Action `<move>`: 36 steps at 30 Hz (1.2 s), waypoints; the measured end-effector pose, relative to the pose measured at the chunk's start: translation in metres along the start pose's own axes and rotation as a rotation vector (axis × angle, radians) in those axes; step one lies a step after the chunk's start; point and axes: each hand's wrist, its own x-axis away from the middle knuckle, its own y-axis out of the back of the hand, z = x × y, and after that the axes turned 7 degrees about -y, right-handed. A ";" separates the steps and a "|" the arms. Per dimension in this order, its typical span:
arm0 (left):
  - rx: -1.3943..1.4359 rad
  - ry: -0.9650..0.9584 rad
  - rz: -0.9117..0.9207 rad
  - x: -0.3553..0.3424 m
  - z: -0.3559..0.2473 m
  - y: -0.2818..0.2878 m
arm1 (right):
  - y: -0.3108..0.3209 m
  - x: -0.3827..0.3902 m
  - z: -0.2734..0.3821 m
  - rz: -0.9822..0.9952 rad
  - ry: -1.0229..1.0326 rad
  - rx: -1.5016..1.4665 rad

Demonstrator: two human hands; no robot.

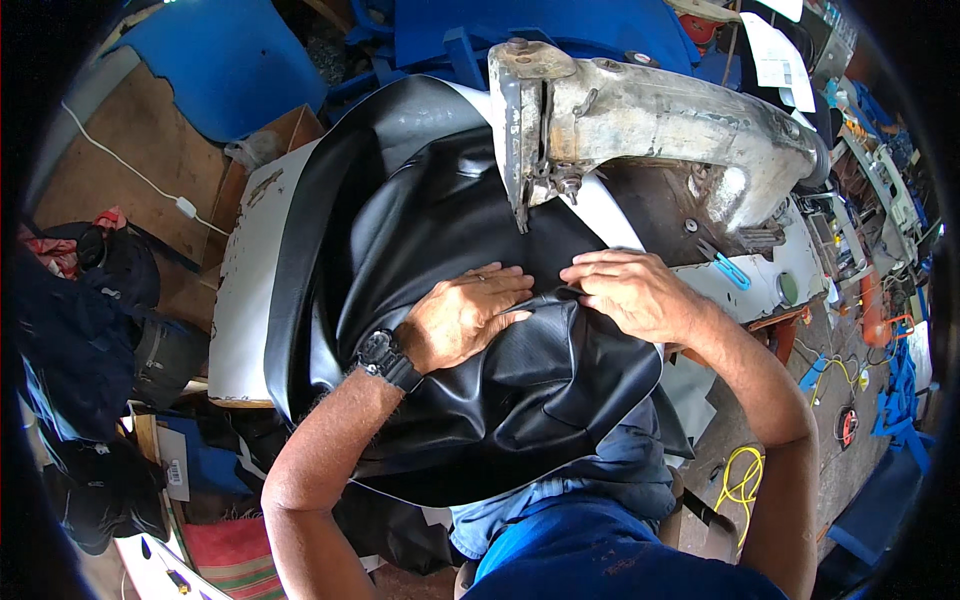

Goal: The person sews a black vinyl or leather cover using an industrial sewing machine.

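A large sheet of shiny black leatherette [440, 220] with a pale underside lies rumpled across the white table and drapes over my lap. My left hand [465, 315] rests flat on it, fingers stretched out and thumb apart beside a raised fold. Close by on the right, my right hand [640, 295] pinches that fold between thumb and fingers. Just beyond both hands stands a worn, grey industrial sewing machine [650, 105]; its needle end hangs above the leatherette. The edge under my right fingers is partly hidden.
Blue-handled thread snips [725, 265] lie on the table [240, 340] right of the machine, near a small green round thing [787, 290]. Yellow cord [740, 490] is on the floor at right. Dark bags [165, 360] stand at left; a blue chair [225, 60] is behind.
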 end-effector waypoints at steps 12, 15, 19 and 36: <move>-0.045 0.022 0.017 -0.007 0.021 0.004 | -0.002 -0.019 -0.012 -0.005 -0.039 -0.025; -0.048 0.029 0.020 -0.010 0.027 0.005 | -0.004 -0.023 -0.018 -0.034 -0.033 -0.022; -0.036 0.020 0.025 -0.013 0.036 0.008 | -0.008 -0.028 -0.026 -0.089 -0.001 -0.005; -0.088 -0.030 0.029 -0.021 0.057 0.027 | -0.022 -0.037 -0.029 -0.165 -0.020 0.040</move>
